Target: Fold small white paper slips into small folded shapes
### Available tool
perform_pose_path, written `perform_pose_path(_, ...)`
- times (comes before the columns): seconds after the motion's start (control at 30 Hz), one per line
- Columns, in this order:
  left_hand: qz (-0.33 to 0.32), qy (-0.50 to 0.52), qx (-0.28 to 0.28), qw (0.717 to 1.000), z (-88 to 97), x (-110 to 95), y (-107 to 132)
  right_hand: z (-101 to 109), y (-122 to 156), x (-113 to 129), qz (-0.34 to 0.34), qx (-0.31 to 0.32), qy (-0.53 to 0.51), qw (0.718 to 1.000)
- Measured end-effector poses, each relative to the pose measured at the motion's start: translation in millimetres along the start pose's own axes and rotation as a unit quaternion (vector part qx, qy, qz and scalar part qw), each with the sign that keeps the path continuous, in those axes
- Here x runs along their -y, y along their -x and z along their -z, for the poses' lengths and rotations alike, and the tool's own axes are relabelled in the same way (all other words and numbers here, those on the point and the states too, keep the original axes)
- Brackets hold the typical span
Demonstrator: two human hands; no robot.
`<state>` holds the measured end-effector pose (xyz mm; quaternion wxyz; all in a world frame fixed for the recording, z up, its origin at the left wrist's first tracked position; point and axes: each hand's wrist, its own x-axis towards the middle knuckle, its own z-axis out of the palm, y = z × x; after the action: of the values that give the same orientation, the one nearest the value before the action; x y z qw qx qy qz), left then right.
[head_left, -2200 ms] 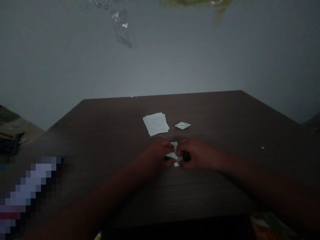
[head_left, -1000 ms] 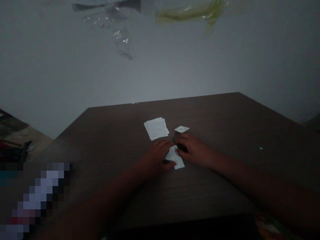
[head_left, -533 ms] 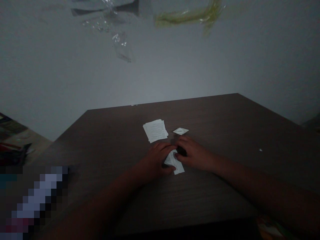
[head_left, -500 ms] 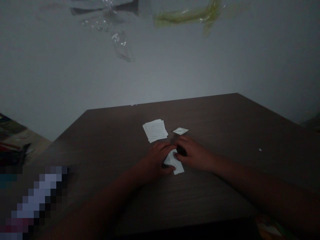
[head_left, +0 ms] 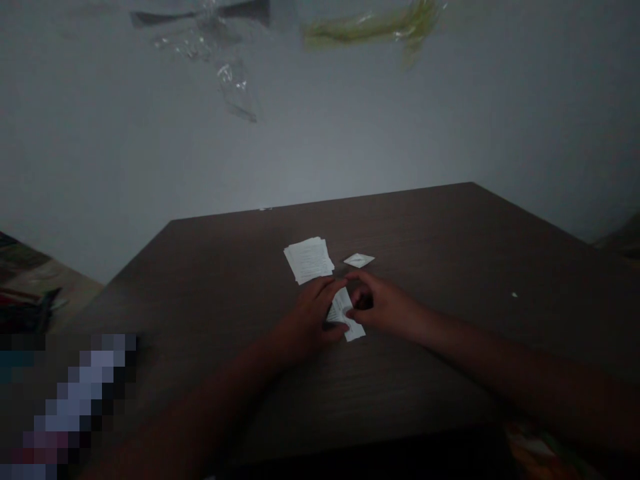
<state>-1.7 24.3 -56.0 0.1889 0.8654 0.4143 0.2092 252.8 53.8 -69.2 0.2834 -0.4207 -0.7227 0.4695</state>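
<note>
A small printed sheet of paper (head_left: 349,312), partly folded, lies on the table between my two hands. My left hand (head_left: 317,313) holds the paper from its left side, with the thumb near the lower part and the fingers along the top edge. From the right, my right hand (head_left: 377,302) grips the paper with its thumb on the surface and its index finger curled over the top end. Just beyond my fingers are a stack of printed paper slips (head_left: 309,259) and a small diamond-shaped folded paper (head_left: 359,260).
The brown wooden table (head_left: 250,400) reaches a pale wall (head_left: 320,133) with clear tape (head_left: 237,87) and yellow tape (head_left: 370,30) on it. A white scrap (head_left: 514,295) lies to the right. At lower left, a blurred-out object (head_left: 75,400) shows.
My left fingers have shifted slightly up along the paper, and my right index finger now arches more over its top end. The view has shifted slightly. The stack and folded diamond remain in place.
</note>
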Motion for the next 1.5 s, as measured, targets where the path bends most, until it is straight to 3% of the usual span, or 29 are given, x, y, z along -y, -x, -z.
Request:
perform_pose_path(0.2, -0.026, 0.017, -0.038, 0.999, -3.3, -2.2, -1.5, -8.3, 7.2, 6.9, 0.029, -0.028, 0.053, 0.998)
perform_pose_path(0.33, -0.019, -0.003, -0.068, 0.997, -2.8, -1.9, 1.2, -7.1, 12.5, 13.0, 0.093, -0.045, 0.079, 0.991)
perform_pose_path(0.47, -0.027, -0.012, -0.079, 0.996, 2.3, -2.6, 4.4, 0.2, 16.7, 17.8, 0.199, -0.057, 0.189, 0.960)
perform_pose_path(0.6, -0.019, -0.041, -0.063, 0.997, 8.8, -8.9, 3.3, 5.3, 15.5, 16.0, 0.243, -0.030, 0.293, 0.924)
perform_pose_path(0.7, -0.006, -0.067, -0.017, 0.998, 14.5, -11.5, 0.1, 4.9, 11.6, 9.7, 0.252, 0.010, 0.310, 0.916)
perform_pose_path(0.87, 0.014, -0.077, 0.047, 0.996, 22.9, -5.1, -3.4, 6.1, 5.9, 1.5, 0.233, 0.054, 0.289, 0.927)
perform_pose_path(1.07, -0.005, -0.088, 0.070, 0.994, 31.2, -3.4, 1.4, 14.0, 5.3, 4.3, 0.228, 0.080, 0.308, 0.920)
perform_pose_path(1.5, 0.050, -0.194, 0.111, 0.973, 26.7, -33.4, 16.4, -1.4, 26.9, 28.0, 0.203, 0.084, 0.445, 0.868)
